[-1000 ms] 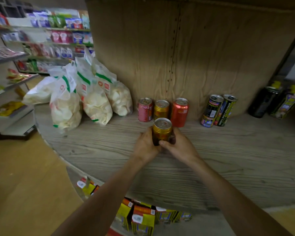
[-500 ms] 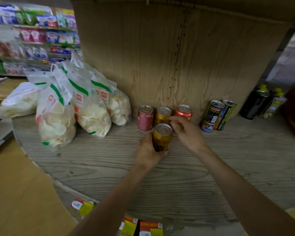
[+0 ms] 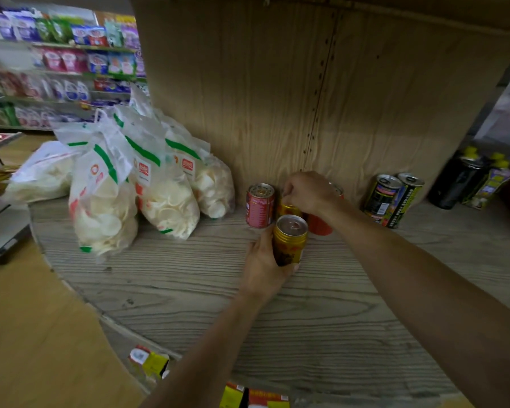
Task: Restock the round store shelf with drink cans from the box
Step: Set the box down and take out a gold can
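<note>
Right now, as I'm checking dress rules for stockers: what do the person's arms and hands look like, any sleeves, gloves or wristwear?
The left hand and right hand are bare, no gloves. The left forearm and right forearm are uncovered to the frame's edge: no sleeves, watch or bands show.

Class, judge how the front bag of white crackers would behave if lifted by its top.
The bag of white crackers probably feels light for its bulk: thin puffed discs. Its clear film likely sags and crinkles. Squeezing may crack the brittle-looking contents.
</note>
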Demonstrator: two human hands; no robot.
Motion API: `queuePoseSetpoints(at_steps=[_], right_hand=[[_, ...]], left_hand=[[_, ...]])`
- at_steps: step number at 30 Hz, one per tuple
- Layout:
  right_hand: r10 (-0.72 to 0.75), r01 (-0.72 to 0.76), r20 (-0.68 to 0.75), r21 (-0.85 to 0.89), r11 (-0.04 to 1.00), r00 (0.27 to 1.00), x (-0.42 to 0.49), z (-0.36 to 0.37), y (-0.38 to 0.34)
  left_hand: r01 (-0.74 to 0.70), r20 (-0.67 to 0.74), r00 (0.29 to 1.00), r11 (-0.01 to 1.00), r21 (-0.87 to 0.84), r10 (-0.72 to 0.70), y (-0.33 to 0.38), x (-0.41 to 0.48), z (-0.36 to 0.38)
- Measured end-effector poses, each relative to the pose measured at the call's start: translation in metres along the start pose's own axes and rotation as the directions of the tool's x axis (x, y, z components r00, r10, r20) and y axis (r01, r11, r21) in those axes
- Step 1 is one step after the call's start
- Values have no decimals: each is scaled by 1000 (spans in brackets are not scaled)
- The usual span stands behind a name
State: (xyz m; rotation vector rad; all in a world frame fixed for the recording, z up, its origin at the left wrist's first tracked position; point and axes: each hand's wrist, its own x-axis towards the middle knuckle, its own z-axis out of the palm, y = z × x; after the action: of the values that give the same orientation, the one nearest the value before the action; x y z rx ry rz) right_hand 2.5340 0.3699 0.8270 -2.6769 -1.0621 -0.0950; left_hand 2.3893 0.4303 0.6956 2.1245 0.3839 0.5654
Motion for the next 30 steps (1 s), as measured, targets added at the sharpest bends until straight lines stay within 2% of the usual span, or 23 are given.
queuePoseSetpoints(at_steps=[3,10,14,24,27,30], right_hand=[[-46,46,11,-39,998,999,0,-2,-3],[-135,134,30,10,991,990,-7,-8,7],[-180,180,20,-18,983,983,-10,-9,8],[-148,148,9,-132,980,989,-8,-1,9],[-101,103,28,-73,992,994,-8,-6,11],[-46,53,-63,105,993,997,-21,-12,17]], left_hand=[[11,6,1000,1000,2,-11,0,1,0],[17,24,1000,999,-27,-16,-1,2,1],[8,11,1000,1000,-17,-8,0,3,0],[-15,-15,1000,1000,-7,14,1,9,3],[3,-8,1000,1000,10,-3,1,13,5],[1,-10,1000,1000,22,-1,1,17,7]])
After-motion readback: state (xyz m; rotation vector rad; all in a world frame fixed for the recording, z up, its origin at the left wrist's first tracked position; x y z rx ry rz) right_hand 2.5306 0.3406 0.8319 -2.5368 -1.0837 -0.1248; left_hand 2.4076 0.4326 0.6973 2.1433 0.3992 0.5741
